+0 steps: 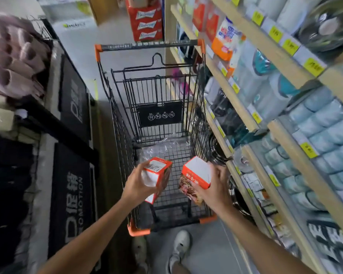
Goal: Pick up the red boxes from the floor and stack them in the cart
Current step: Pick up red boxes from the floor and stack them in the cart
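A black wire shopping cart (115,107) with orange corners stands in the aisle in front of me. Its basket holds only a sheet of clear plastic on the wire floor. My left hand (139,183) grips a red and white box (158,175) over the near end of the basket. My right hand (216,186) grips a second red box (196,175), tilted, with a food picture on its side. Both boxes hang above the cart floor, a short gap between them.
Wooden shelves (246,107) with packaged goods and yellow price tags run close along the cart's right side. Black promotion mats (73,194) and pink slippers (14,62) fill the left. Red beer cases (147,22) stand beyond the cart. My white shoes (179,246) are on the grey floor.
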### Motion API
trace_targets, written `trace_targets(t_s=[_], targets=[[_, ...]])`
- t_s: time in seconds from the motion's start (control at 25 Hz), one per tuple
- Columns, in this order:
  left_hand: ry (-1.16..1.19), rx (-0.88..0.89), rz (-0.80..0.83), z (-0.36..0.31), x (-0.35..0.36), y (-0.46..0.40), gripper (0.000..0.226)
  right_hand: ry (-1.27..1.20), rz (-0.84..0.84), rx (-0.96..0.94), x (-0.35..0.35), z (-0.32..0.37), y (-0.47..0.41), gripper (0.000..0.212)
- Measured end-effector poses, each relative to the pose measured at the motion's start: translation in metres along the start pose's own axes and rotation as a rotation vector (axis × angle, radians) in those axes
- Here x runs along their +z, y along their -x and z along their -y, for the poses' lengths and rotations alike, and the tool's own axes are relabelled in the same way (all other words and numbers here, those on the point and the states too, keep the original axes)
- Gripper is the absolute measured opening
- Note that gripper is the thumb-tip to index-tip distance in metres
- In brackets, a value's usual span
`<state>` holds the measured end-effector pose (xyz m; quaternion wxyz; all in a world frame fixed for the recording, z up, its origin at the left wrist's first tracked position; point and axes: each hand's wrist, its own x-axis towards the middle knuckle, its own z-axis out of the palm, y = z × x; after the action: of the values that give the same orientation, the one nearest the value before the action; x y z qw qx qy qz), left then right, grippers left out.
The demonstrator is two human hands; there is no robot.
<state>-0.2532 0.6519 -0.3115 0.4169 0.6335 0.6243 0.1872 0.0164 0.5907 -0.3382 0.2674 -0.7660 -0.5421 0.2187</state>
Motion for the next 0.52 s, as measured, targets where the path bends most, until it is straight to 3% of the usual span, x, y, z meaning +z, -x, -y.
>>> trace_targets(t_s=[0.24, 0.52], targets=[[-0.015, -0.043, 0.051, 0.052, 0.033, -0.063, 0.098, 0.085, 0.061, 0.067, 0.076, -0.038, -0.023, 0.091], [-0.026, -0.076, 0.127, 0.106, 0.073, -0.090, 0.098, 0.285, 0.144, 0.203, 0.153, -0.087, -0.004, 0.071]])
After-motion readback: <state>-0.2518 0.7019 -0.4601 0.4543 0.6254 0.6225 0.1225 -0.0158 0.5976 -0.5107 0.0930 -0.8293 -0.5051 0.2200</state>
